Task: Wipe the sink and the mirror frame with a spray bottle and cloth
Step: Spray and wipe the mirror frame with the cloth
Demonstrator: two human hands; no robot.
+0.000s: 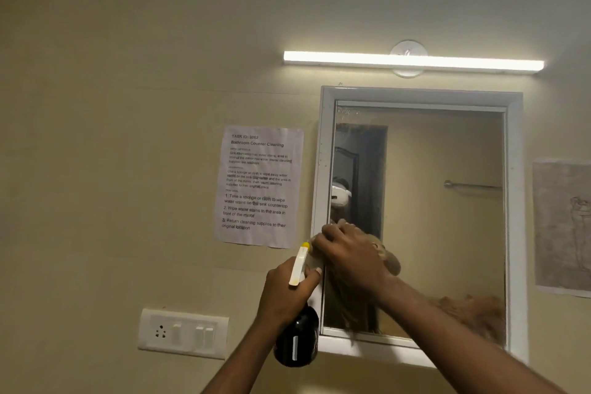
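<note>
A white-framed mirror [320, 150] hangs on the beige wall. My right hand [348, 254] is on the lower part of the frame's left side, fingers bent over a pale cloth [316, 251] of which only a small edge shows. Just left of it, my left hand [286, 293] grips the neck of a spray bottle [297, 341] with a black body and a white head with a yellow nozzle pointing up toward the frame. The sink is out of view.
A printed task sheet [259, 185] is taped to the wall left of the mirror. A white switch and socket plate [184, 333] sits below it. A lit tube light [412, 61] runs above the mirror, and a paper drawing [563, 227] hangs at the right.
</note>
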